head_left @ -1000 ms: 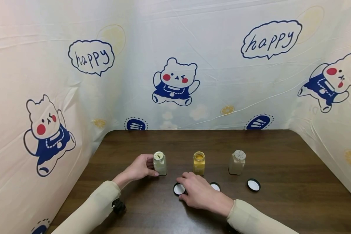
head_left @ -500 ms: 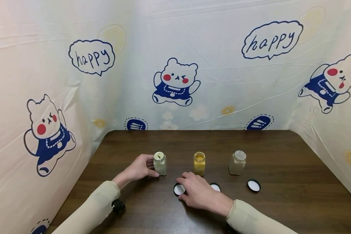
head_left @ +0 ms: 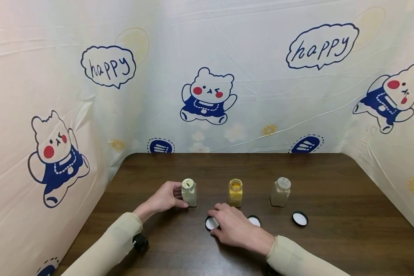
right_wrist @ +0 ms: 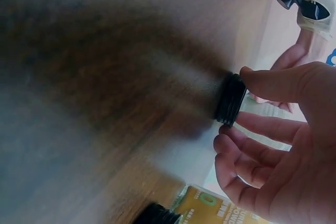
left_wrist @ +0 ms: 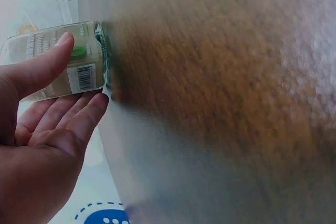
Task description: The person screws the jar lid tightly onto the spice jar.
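Note:
A glass spice jar with pale green contents (head_left: 190, 195) stands uncapped on the table, a cut or slotted seal across its mouth. My left hand (head_left: 163, 197) holds it from the left, thumb (left_wrist: 48, 62) along its labelled side and the fingers at its other side. My right hand (head_left: 237, 227) is low over the table, thumb and fingertips at opposite edges of a black jar lid (right_wrist: 231, 99). That lid lies with its white lining upward, beside and in front of the pale green jar. Part of the lid is hidden by the fingers in the head view.
An open jar of yellow powder (head_left: 235, 196) stands behind my right hand. Farther right is a greyish jar with a perforated top (head_left: 280, 193). Two more black lids lie upturned, one lid (head_left: 254, 220) partly behind my right hand, another lid (head_left: 300, 219) at right. A patterned curtain (head_left: 207, 138) surrounds the table.

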### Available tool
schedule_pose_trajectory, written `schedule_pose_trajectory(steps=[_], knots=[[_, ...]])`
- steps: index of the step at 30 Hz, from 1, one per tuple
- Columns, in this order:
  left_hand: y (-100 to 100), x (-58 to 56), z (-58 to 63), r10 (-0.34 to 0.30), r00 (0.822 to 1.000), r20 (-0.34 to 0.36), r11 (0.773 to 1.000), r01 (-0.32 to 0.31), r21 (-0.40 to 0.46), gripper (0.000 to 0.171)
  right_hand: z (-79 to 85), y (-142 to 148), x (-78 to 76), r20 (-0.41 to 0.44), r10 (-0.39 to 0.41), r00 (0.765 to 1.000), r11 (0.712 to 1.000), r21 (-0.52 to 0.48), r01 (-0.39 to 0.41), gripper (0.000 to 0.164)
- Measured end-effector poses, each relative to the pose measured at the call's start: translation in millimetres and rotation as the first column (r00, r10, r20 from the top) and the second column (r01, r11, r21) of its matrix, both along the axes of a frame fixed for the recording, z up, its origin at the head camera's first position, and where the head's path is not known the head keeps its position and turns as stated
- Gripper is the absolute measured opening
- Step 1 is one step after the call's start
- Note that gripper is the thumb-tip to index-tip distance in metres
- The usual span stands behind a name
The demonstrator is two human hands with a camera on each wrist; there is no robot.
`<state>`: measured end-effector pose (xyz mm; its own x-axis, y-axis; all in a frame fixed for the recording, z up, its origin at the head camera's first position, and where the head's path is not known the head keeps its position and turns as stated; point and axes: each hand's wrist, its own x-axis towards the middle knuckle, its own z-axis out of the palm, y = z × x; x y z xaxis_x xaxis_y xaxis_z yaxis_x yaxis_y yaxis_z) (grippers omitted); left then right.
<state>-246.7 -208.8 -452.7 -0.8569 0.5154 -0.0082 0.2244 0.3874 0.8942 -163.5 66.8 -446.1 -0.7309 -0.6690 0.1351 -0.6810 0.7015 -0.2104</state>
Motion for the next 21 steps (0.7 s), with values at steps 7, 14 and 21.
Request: schedule_pose_trajectory(steps=[7, 14, 21], knots=[[-0.5, -0.4, 0.0, -0.004, 1.000, -0.007, 1.000, 0.004, -0.007, 0.054, 1.5, 3.0, 1.9, 0.002, 0.004, 1.000, 1.000, 0.013, -0.004, 0.039], [-0.5, 0.3, 1.6, -0.007, 1.000, -0.008, 1.000, 0.007, -0.008, 0.055, 1.5, 4.3, 2.2, 0.012, 0.001, 1.000, 1.000, 0.018, -0.002, 0.041], [0.2, 0.6, 1.7, -0.002, 1.000, -0.015, 1.000, 0.002, -0.014, 0.055, 0.4, 4.5, 1.2, 0.010, 0.002, 1.000, 1.000, 0.016, -0.002, 0.039]])
